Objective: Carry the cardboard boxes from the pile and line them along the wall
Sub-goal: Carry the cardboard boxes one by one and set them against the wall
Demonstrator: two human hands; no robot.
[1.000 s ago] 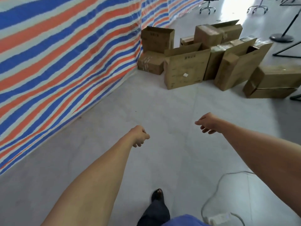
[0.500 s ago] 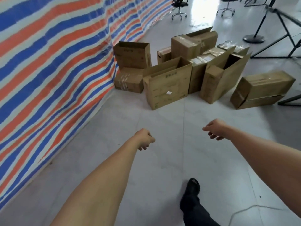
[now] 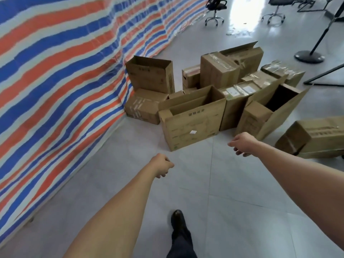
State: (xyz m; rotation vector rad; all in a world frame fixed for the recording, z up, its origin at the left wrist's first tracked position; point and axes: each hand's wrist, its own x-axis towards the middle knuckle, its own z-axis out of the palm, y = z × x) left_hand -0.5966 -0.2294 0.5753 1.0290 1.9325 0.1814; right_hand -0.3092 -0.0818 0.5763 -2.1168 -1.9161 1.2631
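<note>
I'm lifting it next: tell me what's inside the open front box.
Inside the open front box only bare inner walls show, with nothing sticking up. Its front wall hides the lower part and the bottom, so it may not be empty.

Soft, even daylight comes from far beyond both hands, where a white glare patch (image 3: pixel 243 15) burns out the glossy grey floor (image 3: pixel 204 183) beside an office chair (image 3: pixel 215 10). Shadows are faint, and only the inside of the open box (image 3: pixel 253 118) just beyond the right hand (image 3: pixel 242 144) goes truly dark. The wide lens bows the striped tarp (image 3: pixel 55 81) out past the left hand (image 3: pixel 162 165), and detail is soft throughout, with the print on the boxes smeared and unreadable.
</note>
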